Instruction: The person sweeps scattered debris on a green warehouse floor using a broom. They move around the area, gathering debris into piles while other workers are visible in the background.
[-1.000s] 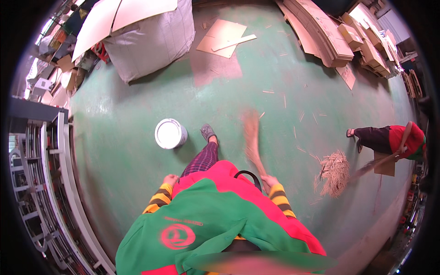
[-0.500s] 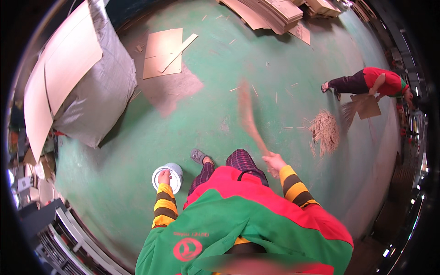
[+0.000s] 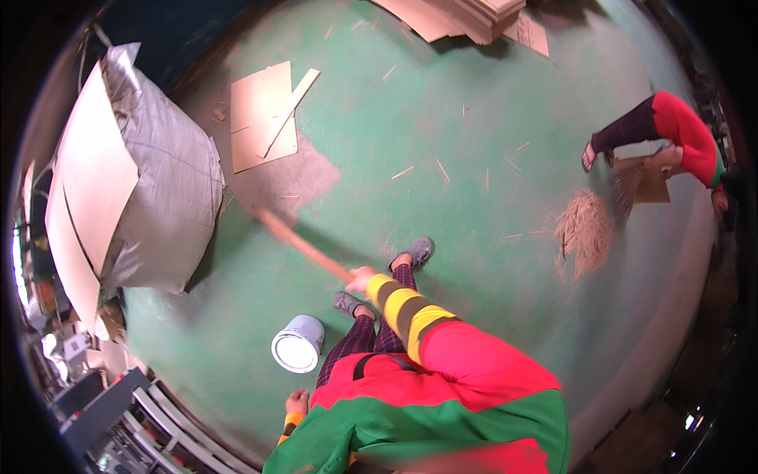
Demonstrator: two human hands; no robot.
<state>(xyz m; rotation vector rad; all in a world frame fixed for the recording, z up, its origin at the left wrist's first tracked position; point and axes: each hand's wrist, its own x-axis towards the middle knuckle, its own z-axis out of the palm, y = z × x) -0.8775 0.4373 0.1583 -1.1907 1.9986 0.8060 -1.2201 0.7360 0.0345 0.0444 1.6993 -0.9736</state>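
My right hand (image 3: 362, 280) is closed round the near end of a long brown stick (image 3: 304, 246). The stick slants forward and left above the green floor, and its far end is smeared by motion. My left hand (image 3: 297, 402) hangs low beside my body with its fingers curled in, and nothing shows in it. A pale bucket with a white top (image 3: 298, 344) stands on the floor just ahead of that hand, apart from it.
At the left stands a bulky silver-grey sack (image 3: 170, 174) with cardboard sheets (image 3: 91, 170) against it. Cardboard (image 3: 264, 118) lies ahead. Right, a person (image 3: 687, 134) bends with a broom and cardboard beside a heap of thin strips (image 3: 586, 229). Stacked cardboard (image 3: 450, 20) lies far off.
My right arm has swung across to the left, bringing the stick from pointing ahead to pointing forward-left. My left hand has drawn back from above the bucket. My right foot now shows ahead.
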